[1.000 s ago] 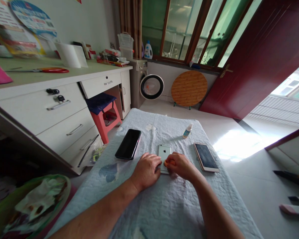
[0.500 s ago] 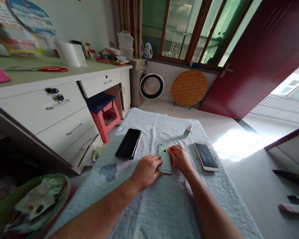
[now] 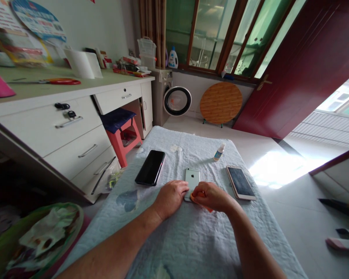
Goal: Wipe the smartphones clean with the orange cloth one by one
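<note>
1. My left hand is resting on the towel, fingers curled against the silver phone at its 8 o'clock edge; I cannot tell whether they are gripping it.
2. My right hand is pinching an orange pad, pressing it on that phone's 6 o'clock end.
3. The silver phone is lying back up, mid-towel.
4. A black phone is lying at its 10 o'clock, a gold phone at 3 o'clock, a bottle at 1 o'clock, all apart.
</note>
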The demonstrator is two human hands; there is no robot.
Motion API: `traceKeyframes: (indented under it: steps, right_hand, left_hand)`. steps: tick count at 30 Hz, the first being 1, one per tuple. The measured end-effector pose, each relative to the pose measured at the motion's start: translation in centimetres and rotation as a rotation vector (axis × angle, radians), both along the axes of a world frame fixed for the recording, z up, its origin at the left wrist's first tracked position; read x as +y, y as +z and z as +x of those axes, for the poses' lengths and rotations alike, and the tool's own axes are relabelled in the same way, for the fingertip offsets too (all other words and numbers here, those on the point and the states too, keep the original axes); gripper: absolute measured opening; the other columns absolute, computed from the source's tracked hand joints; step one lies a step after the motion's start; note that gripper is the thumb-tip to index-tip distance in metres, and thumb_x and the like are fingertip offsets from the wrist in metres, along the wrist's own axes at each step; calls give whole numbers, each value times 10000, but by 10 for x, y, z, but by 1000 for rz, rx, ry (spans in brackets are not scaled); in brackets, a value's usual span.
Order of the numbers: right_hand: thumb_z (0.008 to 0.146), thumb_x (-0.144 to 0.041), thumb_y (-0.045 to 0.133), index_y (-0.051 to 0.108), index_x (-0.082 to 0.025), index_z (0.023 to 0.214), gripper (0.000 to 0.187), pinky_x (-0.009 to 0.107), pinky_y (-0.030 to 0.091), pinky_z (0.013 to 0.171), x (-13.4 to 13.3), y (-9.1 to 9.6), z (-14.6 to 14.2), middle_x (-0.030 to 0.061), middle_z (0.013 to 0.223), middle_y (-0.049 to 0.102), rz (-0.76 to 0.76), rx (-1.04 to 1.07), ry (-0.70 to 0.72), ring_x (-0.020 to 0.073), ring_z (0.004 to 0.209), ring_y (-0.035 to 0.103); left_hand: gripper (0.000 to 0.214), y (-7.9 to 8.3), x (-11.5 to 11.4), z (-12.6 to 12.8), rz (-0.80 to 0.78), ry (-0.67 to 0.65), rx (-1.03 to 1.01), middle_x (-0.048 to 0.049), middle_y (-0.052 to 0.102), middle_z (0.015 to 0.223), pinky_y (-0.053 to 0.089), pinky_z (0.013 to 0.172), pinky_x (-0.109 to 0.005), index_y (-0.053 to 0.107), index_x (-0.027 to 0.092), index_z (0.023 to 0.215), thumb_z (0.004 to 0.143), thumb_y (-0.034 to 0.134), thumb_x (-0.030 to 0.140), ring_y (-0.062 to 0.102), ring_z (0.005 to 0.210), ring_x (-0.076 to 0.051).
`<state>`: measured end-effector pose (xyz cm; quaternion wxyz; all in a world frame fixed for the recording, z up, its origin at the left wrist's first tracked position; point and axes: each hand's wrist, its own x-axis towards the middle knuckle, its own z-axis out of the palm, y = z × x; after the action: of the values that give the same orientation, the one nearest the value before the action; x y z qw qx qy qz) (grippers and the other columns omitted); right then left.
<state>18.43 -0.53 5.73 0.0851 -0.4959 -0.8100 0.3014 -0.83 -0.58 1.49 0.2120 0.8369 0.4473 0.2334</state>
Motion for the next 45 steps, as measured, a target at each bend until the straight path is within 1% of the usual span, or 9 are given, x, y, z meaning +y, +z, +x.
traceKeyframes:
  steps: [5, 10, 15, 21, 26, 29, 36, 40, 45]
  right_hand:
    - [728, -145, 500, 696, -198, 717, 203, 201, 364, 590, -5, 2, -3, -4, 694, 662, -23, -46, 61, 109, 619, 549]
    - [740, -155, 518, 634, -193, 704, 128, 224, 351, 648, -8, -3, -9, 4, 689, 620, 93, -127, 62, 124, 659, 527]
    - [738, -158, 518, 605, -197, 696, 104, 250, 310, 632, -12, -7, -21, 24, 735, 618, 159, -254, 11, 134, 653, 513]
    - [791, -208, 510, 614, -200, 751, 112, 263, 276, 602, -15, -13, -30, 33, 774, 633, 244, -279, -12, 139, 656, 526]
    - [791, -189, 507, 617, -188, 850, 125, 245, 303, 601, -16, -22, -40, 38, 859, 652, 284, -192, -10, 135, 705, 563]
    - [794, -190, 506, 621, -185, 873, 140, 244, 310, 597, -17, -25, -43, 42, 882, 658, 286, -216, -41, 137, 716, 581]
    - [841, -247, 459, 647, -186, 882, 201, 258, 287, 576, -19, -11, -41, 53, 865, 669, 188, -392, -76, 152, 708, 600]
    - [811, -216, 474, 653, -184, 806, 181, 261, 279, 591, -19, -2, -33, 59, 808, 672, 171, -438, -67, 154, 706, 586]
    - [781, -224, 482, 646, -186, 764, 169, 271, 212, 528, -16, 1, -22, 63, 784, 671, 142, -489, -79, 164, 713, 583]
  left_hand:
    - [219, 1, 1, -1, -11, -13, -2, -39, 668, 1168, 438, 998, -333, 702, 217, 1011, 862, 560, 143, 600, 1094, -186]
    - [220, 1, 1, -2, -34, -8, -23, -32, 665, 1174, 434, 998, -319, 703, 224, 1006, 858, 563, 141, 598, 1096, -182]
    - [246, -3, 1, -1, -54, 4, -38, -28, 654, 1197, 420, 1014, -311, 696, 236, 1037, 869, 540, 149, 587, 1120, -181]
    - [253, 0, 1, -2, -75, -2, -49, -63, 644, 1218, 413, 1028, -325, 686, 201, 1070, 887, 511, 197, 580, 1145, -198]
    - [293, 5, 0, -2, -80, 2, -78, -68, 663, 1182, 440, 995, -294, 655, 173, 1114, 873, 489, 171, 616, 1088, -189]
    - [307, 3, 0, -2, -79, 13, -79, -67, 664, 1182, 439, 997, -292, 649, 168, 1127, 867, 487, 165, 612, 1095, -191]
    - [280, 1, -1, -2, -69, 10, -28, -65, 643, 1220, 418, 1025, -314, 661, 185, 1123, 913, 480, 223, 583, 1144, -206]
    - [254, -1, -2, -2, -43, 10, 20, -40, 627, 1249, 409, 1036, -324, 681, 225, 1088, 919, 492, 223, 575, 1157, -200]
    - [240, -7, 0, -2, -6, 8, 46, -29, 626, 1252, 418, 1031, -324, 683, 231, 1079, 900, 527, 198, 578, 1155, -192]
